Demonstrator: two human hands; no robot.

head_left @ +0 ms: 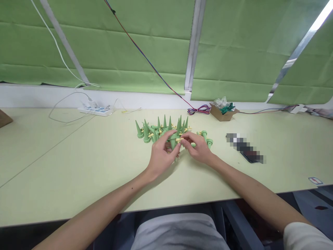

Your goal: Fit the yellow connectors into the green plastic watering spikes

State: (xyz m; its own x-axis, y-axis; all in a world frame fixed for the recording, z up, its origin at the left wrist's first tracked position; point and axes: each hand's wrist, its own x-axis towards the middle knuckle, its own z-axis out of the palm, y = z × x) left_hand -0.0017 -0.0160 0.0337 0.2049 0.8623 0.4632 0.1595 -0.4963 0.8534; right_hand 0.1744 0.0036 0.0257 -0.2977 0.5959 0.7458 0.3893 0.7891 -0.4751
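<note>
My left hand [162, 154] is closed around a green cone [173, 140], which points downward with its wide end up. Close beside it, my right hand [196, 147] pinches a small yellow piece [179, 140] at the side of that cone. Both hands are above the table, their fingertips almost meeting. Just behind them lies a cluster of several green cones [146, 133], some standing with points up and others on their sides, with small yellow pieces among them. Parts of the cluster are hidden by my hands.
On the pale table [78, 166] a dark, pixelated object [246, 148] lies to the right. Along the back are a white power strip [97, 110], a coiled red and blue cable [199, 110] and a small cardboard box [223, 114] with green and clear material.
</note>
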